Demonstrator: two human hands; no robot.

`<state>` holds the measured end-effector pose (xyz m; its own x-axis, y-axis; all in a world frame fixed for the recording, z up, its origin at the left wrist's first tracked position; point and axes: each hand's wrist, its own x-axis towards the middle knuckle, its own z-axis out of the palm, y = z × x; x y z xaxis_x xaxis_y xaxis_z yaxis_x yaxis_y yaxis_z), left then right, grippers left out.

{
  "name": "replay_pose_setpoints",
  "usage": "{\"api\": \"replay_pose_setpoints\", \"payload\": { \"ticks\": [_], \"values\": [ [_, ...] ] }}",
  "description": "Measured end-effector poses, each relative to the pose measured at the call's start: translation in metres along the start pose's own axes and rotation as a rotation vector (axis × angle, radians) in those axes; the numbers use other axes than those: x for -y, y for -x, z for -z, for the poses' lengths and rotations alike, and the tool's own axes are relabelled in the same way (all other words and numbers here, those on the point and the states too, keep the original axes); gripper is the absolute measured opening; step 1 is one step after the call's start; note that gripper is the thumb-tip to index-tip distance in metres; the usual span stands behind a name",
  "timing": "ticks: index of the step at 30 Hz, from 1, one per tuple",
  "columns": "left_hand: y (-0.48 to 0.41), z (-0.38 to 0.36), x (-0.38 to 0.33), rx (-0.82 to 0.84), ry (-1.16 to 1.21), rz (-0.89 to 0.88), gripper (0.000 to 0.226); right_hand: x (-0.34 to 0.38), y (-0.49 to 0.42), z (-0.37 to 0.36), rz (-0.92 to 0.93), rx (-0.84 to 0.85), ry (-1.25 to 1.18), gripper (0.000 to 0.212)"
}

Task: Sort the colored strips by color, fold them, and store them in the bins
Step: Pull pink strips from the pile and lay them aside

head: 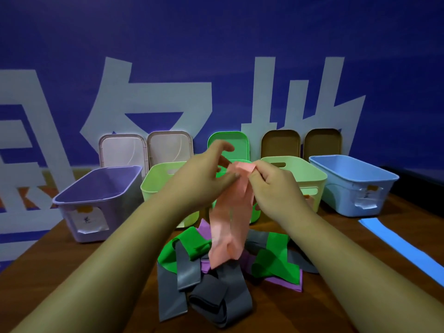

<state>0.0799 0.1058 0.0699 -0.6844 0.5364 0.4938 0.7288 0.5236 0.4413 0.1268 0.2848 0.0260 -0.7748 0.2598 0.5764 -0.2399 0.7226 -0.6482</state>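
Note:
A pink strip [228,227] hangs doubled over, lifted above a tangled pile on the brown table. My left hand [206,179] pinches its top edge from the left, and my right hand [276,186] grips the same top edge from the right. Below lie green strips [274,258], grey strips [209,296] and purple strips [286,282]. A blue strip [398,246] lies flat at the right. Behind stand a purple bin [101,200], two light green bins [156,186] [310,181], a green bin [254,215] mostly hidden by my hands, and a blue bin [355,186].
Several lids lean against the blue wall behind the bins: two pale ones [122,150], a green one [237,140] and two brown ones [281,143]. The table edge [31,251] runs diagonally at the left.

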Motion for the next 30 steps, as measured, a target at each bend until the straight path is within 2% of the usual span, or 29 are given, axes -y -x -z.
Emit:
{"api": "replay_pose_setpoints", "payload": {
  "ticks": [2, 6, 9, 16, 24, 30],
  "values": [
    [-0.004, -0.001, -0.006, -0.065, -0.003, -0.064, 0.045, 0.003, -0.002, 0.003, -0.046, 0.013, -0.051, 0.034],
    [-0.015, 0.002, -0.011, -0.176, -0.023, -0.190, 0.025, 0.006, -0.005, 0.014, -0.095, 0.055, -0.106, 0.035],
    [-0.022, 0.006, -0.016, -0.177, -0.054, -0.243, 0.015, 0.010, -0.005, 0.022, -0.101, 0.085, -0.145, 0.037],
    [-0.027, 0.012, -0.028, -0.154, -0.087, -0.377, 0.017, 0.016, -0.004, 0.038, -0.116, 0.093, -0.252, 0.036],
    [-0.025, 0.007, -0.043, -0.168, -0.107, -0.345, 0.018, 0.017, 0.002, 0.051, -0.091, 0.099, -0.274, 0.036],
    [-0.037, 0.029, -0.064, -0.219, -0.117, -0.327, 0.012, 0.009, 0.007, 0.054, -0.064, 0.054, -0.235, 0.023]
  ]
}}
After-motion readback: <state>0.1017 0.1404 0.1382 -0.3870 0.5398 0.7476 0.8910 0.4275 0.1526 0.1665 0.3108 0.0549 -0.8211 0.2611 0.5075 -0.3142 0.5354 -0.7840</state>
